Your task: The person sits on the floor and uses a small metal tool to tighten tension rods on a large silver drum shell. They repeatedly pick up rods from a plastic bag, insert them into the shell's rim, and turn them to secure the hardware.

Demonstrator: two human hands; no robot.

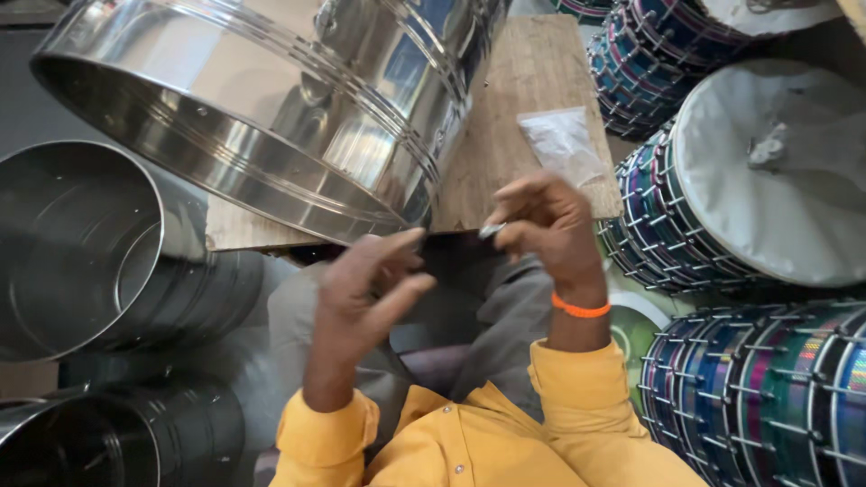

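Small silvery metal piece [492, 231] pinched at fingertips of right hand [548, 230], just above dark flat strip [456, 248]; best kept level and steadied from beneath. Left hand [365, 293] half-open, fingers touching strip's near edge. Steel drum shell [271, 99] beyond both hands, on wooden board [532, 81].

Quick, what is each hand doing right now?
Left hand: fingers on a dark flat piece.
Right hand: closed, pinching a small metal part.
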